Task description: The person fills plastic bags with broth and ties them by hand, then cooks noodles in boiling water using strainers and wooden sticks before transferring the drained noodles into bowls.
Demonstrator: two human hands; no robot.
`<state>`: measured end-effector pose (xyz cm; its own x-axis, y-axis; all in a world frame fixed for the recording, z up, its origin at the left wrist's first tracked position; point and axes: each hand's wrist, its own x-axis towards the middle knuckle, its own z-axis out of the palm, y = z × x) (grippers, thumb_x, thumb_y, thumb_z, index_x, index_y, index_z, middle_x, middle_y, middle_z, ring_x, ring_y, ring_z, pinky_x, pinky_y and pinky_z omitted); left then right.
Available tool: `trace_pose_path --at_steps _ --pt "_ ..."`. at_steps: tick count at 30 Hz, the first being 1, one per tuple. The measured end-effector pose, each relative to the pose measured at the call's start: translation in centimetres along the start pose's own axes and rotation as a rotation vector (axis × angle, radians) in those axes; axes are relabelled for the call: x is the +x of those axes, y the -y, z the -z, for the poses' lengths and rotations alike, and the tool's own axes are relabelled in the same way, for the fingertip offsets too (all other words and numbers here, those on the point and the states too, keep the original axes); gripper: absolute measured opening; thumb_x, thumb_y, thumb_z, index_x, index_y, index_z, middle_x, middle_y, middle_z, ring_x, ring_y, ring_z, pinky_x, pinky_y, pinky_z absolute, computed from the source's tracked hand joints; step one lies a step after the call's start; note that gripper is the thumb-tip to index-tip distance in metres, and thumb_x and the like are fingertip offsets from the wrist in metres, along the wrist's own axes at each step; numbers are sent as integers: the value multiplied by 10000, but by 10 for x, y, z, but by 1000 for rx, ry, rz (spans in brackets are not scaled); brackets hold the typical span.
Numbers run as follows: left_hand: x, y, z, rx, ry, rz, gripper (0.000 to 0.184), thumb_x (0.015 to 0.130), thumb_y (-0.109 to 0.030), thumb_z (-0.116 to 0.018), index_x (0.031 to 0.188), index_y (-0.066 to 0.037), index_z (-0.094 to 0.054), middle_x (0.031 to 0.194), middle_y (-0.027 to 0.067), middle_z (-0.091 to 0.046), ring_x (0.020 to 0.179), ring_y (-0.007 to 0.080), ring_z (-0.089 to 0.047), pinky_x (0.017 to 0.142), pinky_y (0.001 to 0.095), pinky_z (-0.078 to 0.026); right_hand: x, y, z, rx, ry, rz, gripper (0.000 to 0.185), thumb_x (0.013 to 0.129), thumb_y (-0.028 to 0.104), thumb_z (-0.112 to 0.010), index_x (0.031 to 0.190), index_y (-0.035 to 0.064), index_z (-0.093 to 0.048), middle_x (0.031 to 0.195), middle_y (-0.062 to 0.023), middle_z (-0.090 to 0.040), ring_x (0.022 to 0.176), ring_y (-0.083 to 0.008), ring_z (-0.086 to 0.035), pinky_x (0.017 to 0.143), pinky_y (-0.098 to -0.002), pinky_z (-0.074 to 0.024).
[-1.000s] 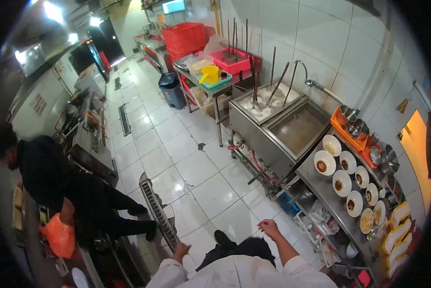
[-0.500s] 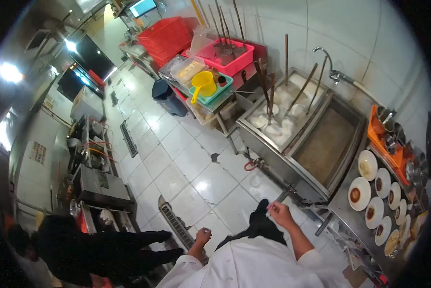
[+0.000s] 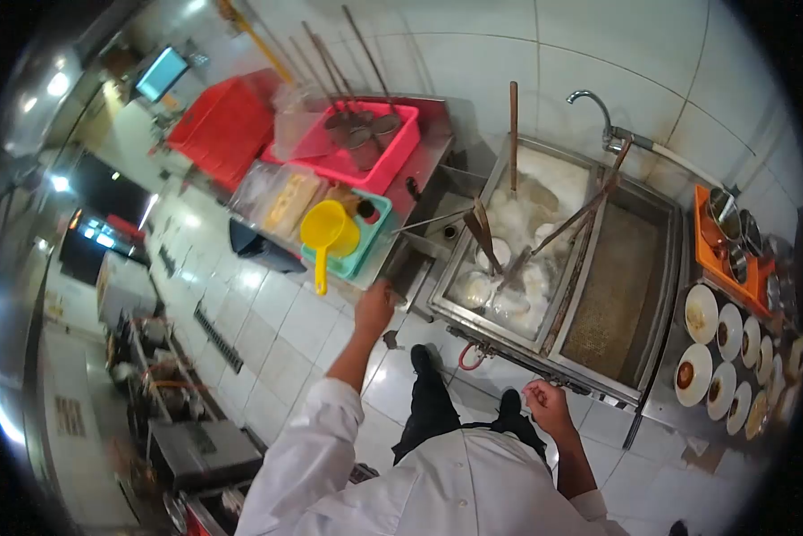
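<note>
The steel table (image 3: 430, 154) is located ahead and to the person's left. The left hand (image 3: 374, 308) is positioned at its near corner, fingers curled; contact and grip cannot be determined. The steel cooking vat (image 3: 489, 329) stands to the right of the table. The right hand (image 3: 549, 409) is just in front of the vat's near side, fingers loosely bent, partly open and empty.

On the table, near the left hand, a teal tray (image 3: 370, 243) carries a yellow dipper (image 3: 330, 228), its handle projecting over the tray edge. Behind the tray, a pink tub (image 3: 392, 170) contains long-handled strainers (image 3: 362, 147). A red crate (image 3: 218, 129) is farther left.

The vat's left compartment contains foamy liquid (image 3: 544, 183) and several wooden handles (image 3: 514, 134). The right compartment contains cloudy brown liquid (image 3: 611, 277). A faucet (image 3: 593, 103) is mounted behind the vat. Farther right are white bowls (image 3: 701, 313) with food residue and an orange basket (image 3: 732, 295) containing metal vessels.
</note>
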<state>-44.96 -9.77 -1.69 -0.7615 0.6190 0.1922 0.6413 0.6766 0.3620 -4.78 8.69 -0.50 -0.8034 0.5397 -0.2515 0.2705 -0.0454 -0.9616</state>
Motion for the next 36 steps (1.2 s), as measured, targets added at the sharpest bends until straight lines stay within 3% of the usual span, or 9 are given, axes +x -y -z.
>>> trace_pose_path --at_steps 9,16,25,26,28,29,30,33,36 --pt "186 33 -51 669 451 -279 269 909 -254 -494 1120 -94 -542 999 106 -650 863 239 -678 644 350 -543 25 72 -100 -131 -507 -194 57 888 38 -577 902 -7 -610 675 -28 -584 623 -63 -534 572 -221 -424" --pt "207 22 -40 589 613 -348 181 889 -203 -508 986 -88 -609 959 138 -680 899 259 -679 710 365 -547 31 86 -150 -106 -674 -220 79 870 43 -599 920 -14 -621 673 -40 -577 580 -66 -464 530 -231 -396" --pt "166 -40 96 228 5 -581 162 881 -191 -539 777 -78 -590 696 112 -629 612 291 -644 522 395 -519 144 89 -178 -347 -490 389 377 827 23 -592 1195 53 -516 743 -107 -602 649 -153 -578 608 -313 -472" --pt "151 -49 117 186 -33 -596 163 879 -187 -543 764 -78 -581 694 115 -624 602 292 -637 513 402 -511 157 109 -183 -175 -363 210 457 825 24 -597 1258 79 -459 749 -102 -605 655 -189 -582 619 -334 -482" --pt "113 -70 159 121 -39 -598 166 861 -176 -570 723 -85 -554 682 125 -600 583 318 -613 501 427 -487 194 134 -196 -96 -138 110 616 798 42 -627 1360 100 -380 1211 -153 -541 812 -207 -597 723 -347 -505" --pt "93 -84 179 110 -22 -616 170 848 -181 -588 717 -84 -540 657 119 -582 561 324 -596 488 428 -473 195 161 -198 -219 -176 497 779 766 40 -661 1442 102 -278 1387 -123 -418 921 -186 -572 856 -344 -482" --pt "75 -92 190 -45 22 -621 127 819 -155 -597 737 -63 -567 656 170 -576 581 373 -574 534 461 -453 212 168 -215 -13 -178 589 721 782 43 -643 1426 89 -322 1343 -87 -460 979 -180 -540 951 -329 -430" --pt "29 -128 242 128 86 -779 219 800 -209 -679 909 -22 -641 810 78 -646 783 201 -618 594 277 -507 217 167 -227 109 -148 628 185 921 172 -527 1019 22 -572 889 -96 -568 771 -135 -506 721 -325 -439" --pt "37 -127 240 104 453 -858 494 887 -382 -596 1275 -80 -545 1092 148 -637 981 279 -606 771 368 -522 184 192 -201 -82 -203 641 320 981 254 -459 799 9 -556 731 -86 -536 694 -143 -502 640 -351 -422"
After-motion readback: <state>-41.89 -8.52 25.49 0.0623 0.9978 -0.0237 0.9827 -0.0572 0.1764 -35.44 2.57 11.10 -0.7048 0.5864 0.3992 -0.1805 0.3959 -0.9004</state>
